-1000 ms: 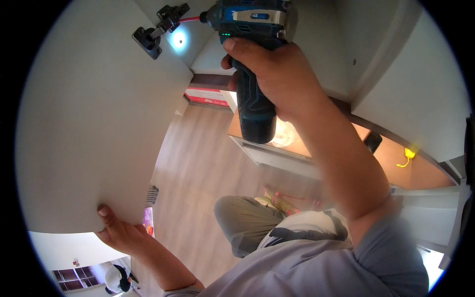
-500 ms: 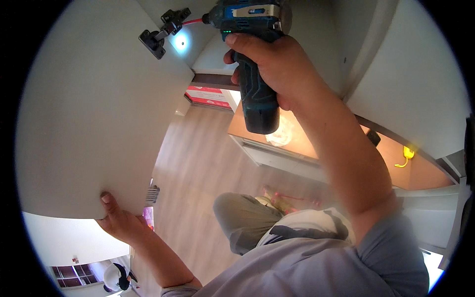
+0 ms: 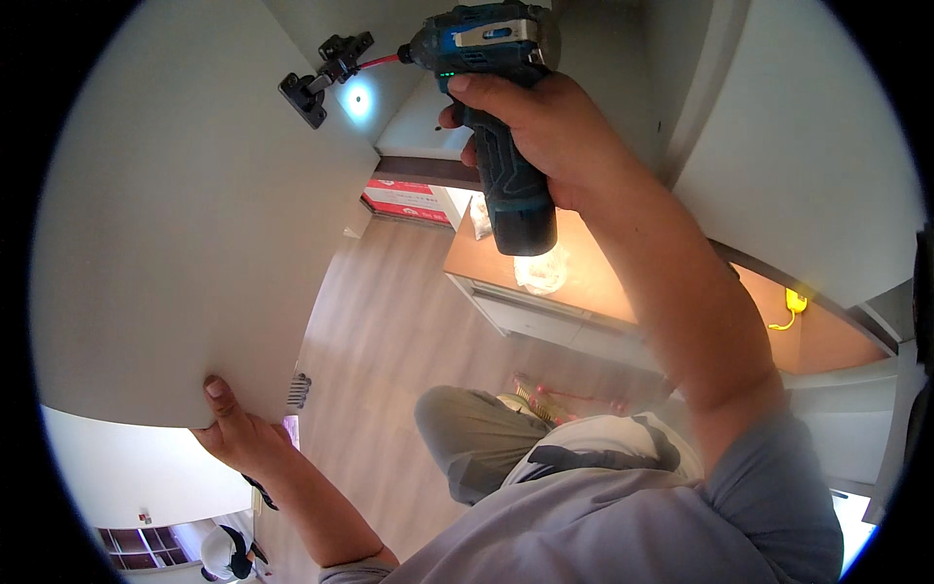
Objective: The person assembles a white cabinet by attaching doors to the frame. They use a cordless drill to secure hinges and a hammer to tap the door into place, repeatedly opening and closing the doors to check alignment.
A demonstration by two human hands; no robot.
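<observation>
Wood-look floor (image 3: 379,321) shows beside a tan countertop (image 3: 598,277) as I watch through the head camera. I have the right hand (image 3: 545,127) wrapped around the grip of a dark power driver (image 3: 516,185), whose body sits just above the fist. Its red bit (image 3: 377,61) points left, tip at a black hinge (image 3: 342,56). My left hand (image 3: 243,438) grasps the white door panel (image 3: 175,214) by its lower edge, thumb on the face, fingers mostly hidden.

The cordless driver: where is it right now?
In the head view, the cordless driver is at the upper middle, in the grip of the right hand, its red bit pointing left at the black hinge by the white door.
</observation>
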